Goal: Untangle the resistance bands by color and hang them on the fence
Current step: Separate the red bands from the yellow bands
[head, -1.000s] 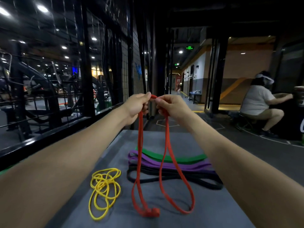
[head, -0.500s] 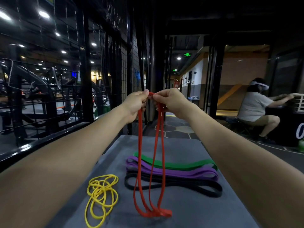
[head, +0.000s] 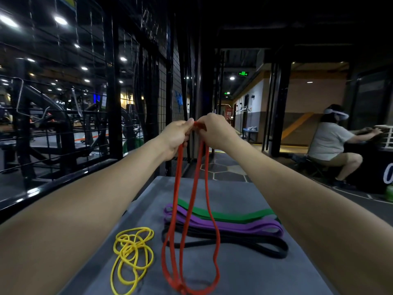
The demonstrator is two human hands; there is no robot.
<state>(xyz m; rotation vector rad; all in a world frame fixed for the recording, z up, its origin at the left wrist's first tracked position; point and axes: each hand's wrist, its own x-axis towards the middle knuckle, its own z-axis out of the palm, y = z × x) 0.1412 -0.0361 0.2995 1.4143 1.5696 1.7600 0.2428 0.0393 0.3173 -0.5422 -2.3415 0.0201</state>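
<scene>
The red band [head: 192, 209] is held up at its top end, where it is pinched between the left hand [head: 176, 137] and the right hand [head: 214, 133], the two hands being pressed close together. Each grip is closed tightly on the band, with the fingers curled round it. From the hands the strands hang down, and the lower loops are seen resting on the grey worktop [head: 244, 273], twisted together at the bottom.

At about 8 o'clock from the red loops, a yellow band [head: 133, 256] is lain in a tangled coil on the worktop. At about 2 o'clock, three flat bands are stacked side by side: a black band [head: 255, 245] nearest, a purple band [head: 244, 224] behind it, and a green band [head: 234, 215] farthest. The red strands are crossed in front of their left ends.

A black wire fence [head: 127, 103] is stood along the worktop's left side. At 3 o'clock, well apart, a seated person [head: 331, 143] in a light shirt is seen.
</scene>
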